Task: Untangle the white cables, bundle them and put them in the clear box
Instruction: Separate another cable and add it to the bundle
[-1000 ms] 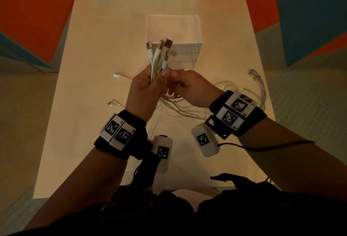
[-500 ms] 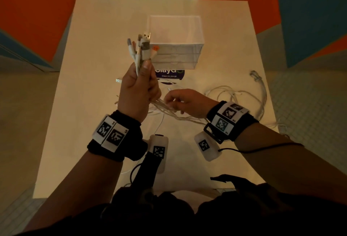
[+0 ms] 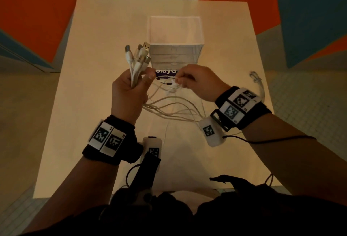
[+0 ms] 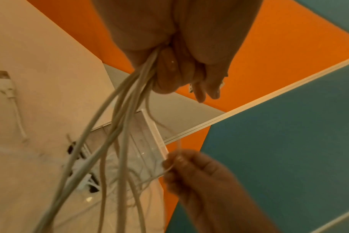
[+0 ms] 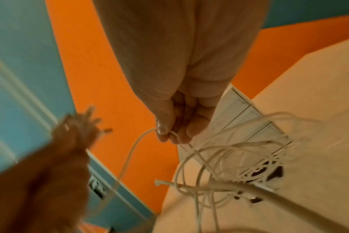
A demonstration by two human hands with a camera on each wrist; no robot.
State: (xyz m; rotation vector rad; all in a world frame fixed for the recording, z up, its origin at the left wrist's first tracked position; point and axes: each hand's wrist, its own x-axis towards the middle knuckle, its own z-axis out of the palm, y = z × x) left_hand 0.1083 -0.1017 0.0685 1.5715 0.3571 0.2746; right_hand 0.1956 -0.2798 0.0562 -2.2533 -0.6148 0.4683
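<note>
White cables (image 3: 139,60) stand as a gathered bunch in my left hand (image 3: 129,92), which is raised above the middle of the tabletop (image 3: 93,104). The fingers and thumb of this hand are curled tightly round the bunch. Several plug ends fan upward and away from me out of the fist, some with metal USB tips. Below the fist the cable lengths (image 4: 118,126) hang down in loose strands and trail onto the tabletop, where they spread toward the right edge in tangled loops (image 3: 174,108).

My right hand (image 3: 199,83) is lifted just right of the left hand, not touching it. Its thumb and fingertips pinch a single thin cable (image 5: 133,148) close to a small white plug end (image 3: 174,84); the other fingers are curled in. From the right wrist view this cable curves down from the pinch toward the left hand's side.

The clear box (image 3: 175,42) sits on the tabletop beyond both hands, toward the far edge and roughly centred. I cannot tell whether anything lies inside it. A dark blue label with white lettering (image 3: 165,74) lies flat just in front of the box, partly hidden by my hands. One more cable (image 3: 257,83) rests near the right edge, and another USB plug (image 4: 4,82) lies flat toward the left side.
</note>
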